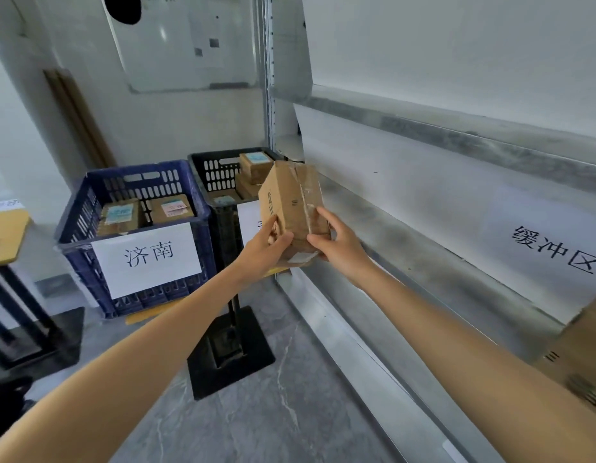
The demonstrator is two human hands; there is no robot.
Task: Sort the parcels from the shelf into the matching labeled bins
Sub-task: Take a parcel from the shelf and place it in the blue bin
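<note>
A taped brown cardboard parcel [291,202] is held upright in the air in front of the shelf's left end. My left hand [268,243] grips its lower left side and my right hand [336,240] grips its lower right edge. Behind it stands a black bin [203,168] with several parcels inside; its white label is partly hidden by the parcel. Left of that is a blue bin [79,208] with a white label reading 济南 and two parcels inside. The metal shelf [423,228] runs along the right, bearing a paper sign reading 缓冲区.
A cardboard box [583,359] sits on the shelf at the far right edge. A black stand with a square base [229,352] is on the grey floor below the bins. A yellow surface on black legs [6,235] stands at the left edge. A whiteboard [183,45] hangs on the back wall.
</note>
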